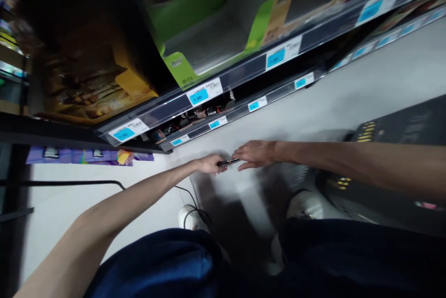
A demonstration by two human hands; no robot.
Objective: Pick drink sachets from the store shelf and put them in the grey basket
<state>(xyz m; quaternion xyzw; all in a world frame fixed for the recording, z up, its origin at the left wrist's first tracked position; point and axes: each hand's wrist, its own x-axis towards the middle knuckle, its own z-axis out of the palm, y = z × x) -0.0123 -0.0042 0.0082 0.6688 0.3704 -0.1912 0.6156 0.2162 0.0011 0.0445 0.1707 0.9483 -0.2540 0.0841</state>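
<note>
Low over the floor, my left hand (210,164) is closed on one end of a slim dark packet (228,162) with small light and orange marks. The packet lies nearly level, and its kind is too small to read. My right hand (256,153) is at the packet's other end, fingers stretched out and thumb apart. Whether its fingertips touch the packet I cannot tell. Just beyond both hands runs the bottom shelf (240,111), where several dark small packs (195,115) show in a partly hidden box.
Above hangs a shelf edge with price tags (205,92), a green display box (181,69) and a yellow box of packets (135,89). Purple packets (81,155) hang at left. A black cable (190,192) lies by my left shoe (190,216); a dark bulky object (393,126) is at right.
</note>
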